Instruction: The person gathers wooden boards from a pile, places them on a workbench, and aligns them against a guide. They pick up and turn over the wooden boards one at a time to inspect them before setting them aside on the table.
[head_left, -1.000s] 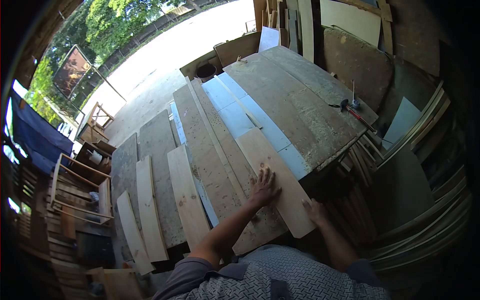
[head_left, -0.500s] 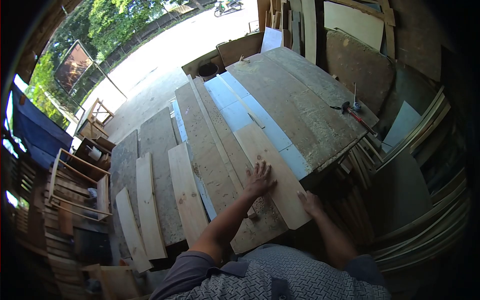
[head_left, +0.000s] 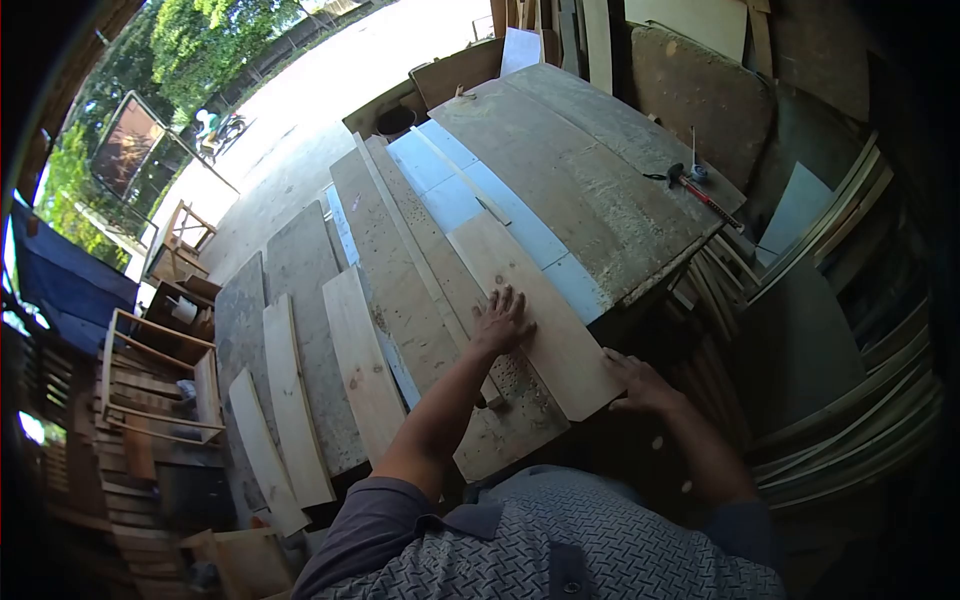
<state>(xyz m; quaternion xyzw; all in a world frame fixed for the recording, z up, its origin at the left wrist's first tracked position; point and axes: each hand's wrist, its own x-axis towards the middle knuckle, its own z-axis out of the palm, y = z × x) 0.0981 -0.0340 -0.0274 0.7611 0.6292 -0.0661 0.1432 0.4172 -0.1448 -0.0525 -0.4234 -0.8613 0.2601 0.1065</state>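
A pale wooden plank [head_left: 530, 300] lies lengthwise on the workbench [head_left: 600, 190], its near end sticking out past the bench edge. My left hand [head_left: 500, 322] rests flat on the plank's left side with the fingers spread. My right hand [head_left: 638, 384] grips the plank's near right corner at the overhanging end. Under the plank lie long worn boards [head_left: 400, 270] and a pale blue panel [head_left: 440, 190].
A red-handled hammer [head_left: 695, 190] lies at the bench's right edge. Several loose planks [head_left: 300, 390] lie to the left on a lower surface. Wooden chair frames [head_left: 150, 380] stand at the far left. Boards and panels [head_left: 850, 330] lean at the right and back.
The view has tilted down slightly. My right hand has shifted along the plank's near end to its right corner. My left hand stays flat on the plank.
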